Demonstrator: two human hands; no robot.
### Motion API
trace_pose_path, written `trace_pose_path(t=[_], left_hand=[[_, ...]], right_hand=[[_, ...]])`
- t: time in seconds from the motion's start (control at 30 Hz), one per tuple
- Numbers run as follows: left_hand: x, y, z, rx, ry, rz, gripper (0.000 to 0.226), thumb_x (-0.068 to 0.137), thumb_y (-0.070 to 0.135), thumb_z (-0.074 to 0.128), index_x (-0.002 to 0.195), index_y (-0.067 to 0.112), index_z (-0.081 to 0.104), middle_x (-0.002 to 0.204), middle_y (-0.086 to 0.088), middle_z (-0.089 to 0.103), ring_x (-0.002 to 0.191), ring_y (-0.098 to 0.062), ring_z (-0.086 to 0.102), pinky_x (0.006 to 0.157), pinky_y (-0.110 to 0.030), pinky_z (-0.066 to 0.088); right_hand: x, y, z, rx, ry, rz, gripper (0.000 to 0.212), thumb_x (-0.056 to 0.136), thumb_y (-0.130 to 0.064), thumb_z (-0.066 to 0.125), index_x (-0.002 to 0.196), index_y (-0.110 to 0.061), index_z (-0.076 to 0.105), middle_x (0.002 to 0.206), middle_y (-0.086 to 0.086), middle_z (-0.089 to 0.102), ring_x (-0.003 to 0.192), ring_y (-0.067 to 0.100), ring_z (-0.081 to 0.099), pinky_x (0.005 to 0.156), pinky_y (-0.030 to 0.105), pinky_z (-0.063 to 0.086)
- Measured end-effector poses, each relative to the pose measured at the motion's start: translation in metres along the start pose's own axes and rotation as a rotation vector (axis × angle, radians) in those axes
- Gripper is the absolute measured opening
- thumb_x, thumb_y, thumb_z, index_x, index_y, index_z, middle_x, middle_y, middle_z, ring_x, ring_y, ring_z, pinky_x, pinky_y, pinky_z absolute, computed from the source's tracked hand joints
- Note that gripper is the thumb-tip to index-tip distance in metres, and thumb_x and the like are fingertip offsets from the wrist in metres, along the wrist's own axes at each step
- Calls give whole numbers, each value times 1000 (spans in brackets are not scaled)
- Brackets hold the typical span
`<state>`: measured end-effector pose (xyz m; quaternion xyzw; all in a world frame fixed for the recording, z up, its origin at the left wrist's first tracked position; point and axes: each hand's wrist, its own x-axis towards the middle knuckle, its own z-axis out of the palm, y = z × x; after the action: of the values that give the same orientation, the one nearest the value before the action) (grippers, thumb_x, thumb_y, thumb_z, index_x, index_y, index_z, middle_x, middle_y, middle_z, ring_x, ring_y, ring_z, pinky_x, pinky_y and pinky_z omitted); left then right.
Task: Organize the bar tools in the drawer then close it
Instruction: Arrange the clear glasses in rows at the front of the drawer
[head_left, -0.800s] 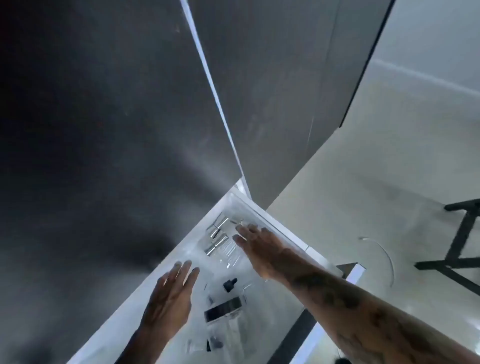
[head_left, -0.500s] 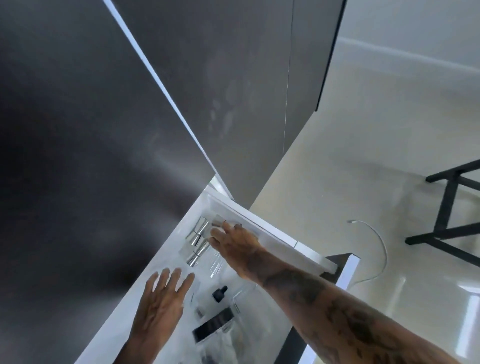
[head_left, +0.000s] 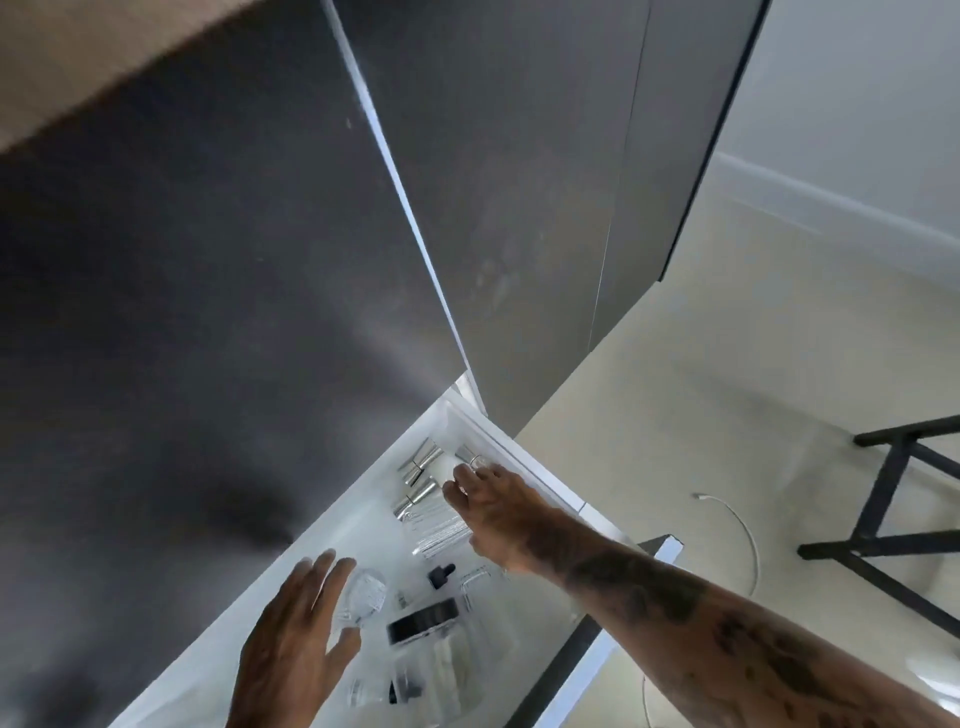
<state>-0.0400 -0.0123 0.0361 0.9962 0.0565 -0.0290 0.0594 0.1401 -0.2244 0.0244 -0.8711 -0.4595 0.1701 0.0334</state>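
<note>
left hand (head_left: 291, 644) wrist cut off (bottom edge), drawer (head_left: 524, 457) contents blurred

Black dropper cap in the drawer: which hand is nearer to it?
Right. The right hand reaches past the dropper cap, its wrist just beside it; the left hand hovers farther off, over the drawer's near-left part.

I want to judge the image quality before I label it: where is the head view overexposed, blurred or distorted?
Head view: the white drawer interior is washed out, so the clear items in it are hard to see; the top left corner is smeared by blur; the wide lens tilts and bends the dark cabinet fronts; both hands, left and right, are fairly sharp.
</note>
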Motion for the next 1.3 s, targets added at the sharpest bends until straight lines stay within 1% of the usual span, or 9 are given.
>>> trace_pose_path(t=[0.1,0.2,0.33,0.43,0.5,0.6,0.83,1.13,1.3], left_hand=[[-49,39,-27,-210,170,-241,63,62,38,63,122,22,60,130,1,64,117,-17,59,74,-33,58],[-101,78,-55,-433,332,-537,66,58,36,70,122,25,58,125,5,62,111,-14,59,87,-25,51],[-173,104,-85,-471,494,-849,56,55,30,75,109,16,67,101,1,66,93,-21,61,86,-27,47],[-212,105,-94,-552,638,-1031,55,52,24,79,104,35,66,100,21,64,87,-18,64,79,-27,51],[-229,100,-89,-625,685,-1138,61,48,20,82,102,39,61,103,30,58,81,-16,65,70,-28,53],[-241,90,-75,-704,687,-1262,60,49,27,82,101,39,55,99,20,60,82,-18,67,66,-26,55],[-236,73,-45,-778,352,-1316,61,69,29,67,127,28,44,120,5,52,103,-20,56,71,-26,53],[-239,41,3,-715,-172,-1305,67,85,17,60,140,17,23,125,-8,52,107,-29,58,76,-33,48],[-233,32,3,-548,-333,-1289,52,90,14,56,133,8,29,114,-8,60,100,-26,61,66,-30,37]], right_hand=[[-39,-9,-46,166,1,-1,63,88,-27,59,142,-10,31,147,17,31,129,35,39,97,46,47],[-73,-25,-79,291,30,-37,65,86,-42,57,143,-18,35,146,11,35,138,31,34,107,39,42],[-95,-73,-114,381,83,-136,63,73,-39,69,130,-18,51,122,6,52,110,24,57,89,28,48],[-95,-119,-124,427,31,-198,59,69,-29,78,121,-19,53,112,0,53,90,12,58,75,18,43],[-85,-152,-119,417,-20,-242,57,69,-32,74,120,-20,53,112,-3,50,89,14,59,74,23,47],[-61,-200,-93,352,-72,-313,59,68,-31,69,123,-15,56,114,4,51,93,24,63,74,32,54],[-17,-291,-28,14,-185,-493,62,83,-31,66,137,-22,37,139,2,37,121,19,46,89,28,52],[5,-321,40,-243,-418,-690,64,85,-16,68,139,-19,33,141,3,39,124,23,45,96,31,48],[8,-339,52,-278,-423,-820,63,86,-15,68,139,-17,35,142,4,38,122,25,49,94,34,48]])
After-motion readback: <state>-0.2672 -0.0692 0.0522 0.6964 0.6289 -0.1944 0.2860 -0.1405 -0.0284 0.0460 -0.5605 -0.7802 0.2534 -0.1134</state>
